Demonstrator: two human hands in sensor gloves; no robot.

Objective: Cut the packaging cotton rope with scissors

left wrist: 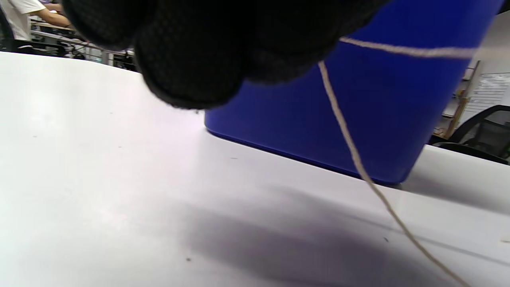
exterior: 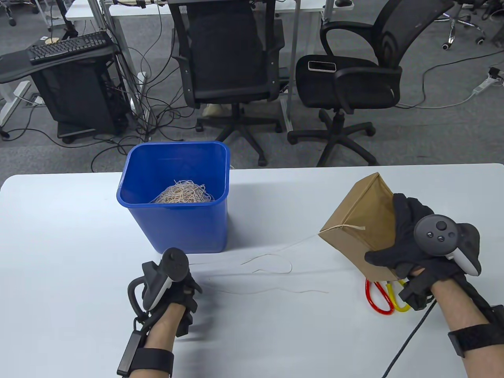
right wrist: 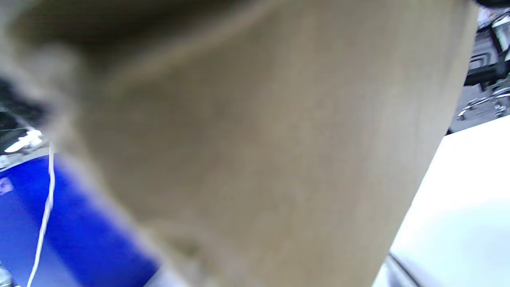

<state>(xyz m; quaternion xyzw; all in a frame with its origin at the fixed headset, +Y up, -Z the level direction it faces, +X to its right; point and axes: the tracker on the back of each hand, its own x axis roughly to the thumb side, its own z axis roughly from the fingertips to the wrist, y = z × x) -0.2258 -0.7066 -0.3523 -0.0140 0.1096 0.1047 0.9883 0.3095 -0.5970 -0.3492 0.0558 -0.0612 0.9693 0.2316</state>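
Observation:
My right hand [exterior: 397,240] grips a brown paper-wrapped box [exterior: 360,218] and holds it tilted above the table; the box fills the right wrist view [right wrist: 259,151]. A thin cotton rope [exterior: 275,267] runs from the box's left corner across the table in loose loops to my left hand [exterior: 189,289], whose closed fingers [left wrist: 191,52] hold it. In the left wrist view the rope [left wrist: 350,135] hangs down from the fingers. Scissors with red and yellow handles [exterior: 384,295] lie on the table under my right hand, mostly hidden.
A blue bin [exterior: 177,197] holding a heap of cut rope [exterior: 183,193] stands at the table's far edge, just beyond my left hand; it shows in the left wrist view [left wrist: 358,99]. Office chairs [exterior: 232,59] stand on the floor behind the table.

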